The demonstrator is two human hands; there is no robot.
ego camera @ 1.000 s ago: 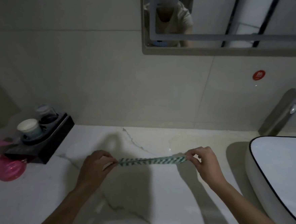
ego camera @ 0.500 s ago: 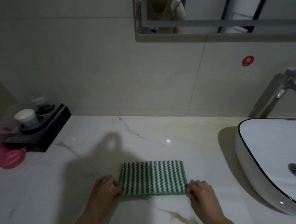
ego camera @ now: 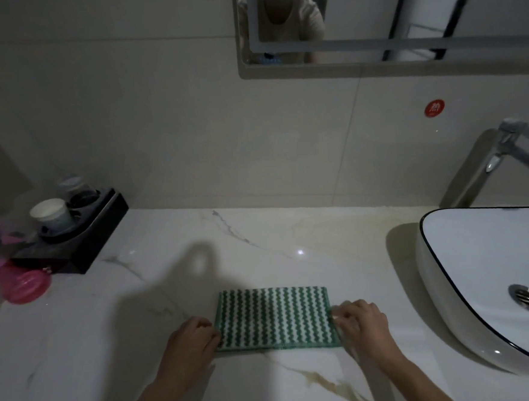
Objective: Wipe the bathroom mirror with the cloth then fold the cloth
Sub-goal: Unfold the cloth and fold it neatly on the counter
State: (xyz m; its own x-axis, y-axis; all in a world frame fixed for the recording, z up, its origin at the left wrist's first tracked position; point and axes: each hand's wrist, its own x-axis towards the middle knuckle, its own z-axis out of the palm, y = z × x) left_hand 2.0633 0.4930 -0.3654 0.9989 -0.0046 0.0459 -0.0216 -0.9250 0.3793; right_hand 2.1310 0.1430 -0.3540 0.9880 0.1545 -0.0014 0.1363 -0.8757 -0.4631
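The green striped cloth (ego camera: 273, 318) lies folded flat on the counter (ego camera: 290, 236); the left hand (ego camera: 190, 340) and right hand (ego camera: 364, 326) pinch its ends.

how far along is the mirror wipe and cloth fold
Wiping can't be judged from here; only the mirror's lower edge shows. The cloth lies flat on the counter as a folded rectangle. Left hand and right hand pinch its near corners. Possibly one more fold remains.

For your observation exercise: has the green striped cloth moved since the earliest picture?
Yes. The cloth came down from mid-air and now lies flat on the countertop, nearer the person, left of the basin.
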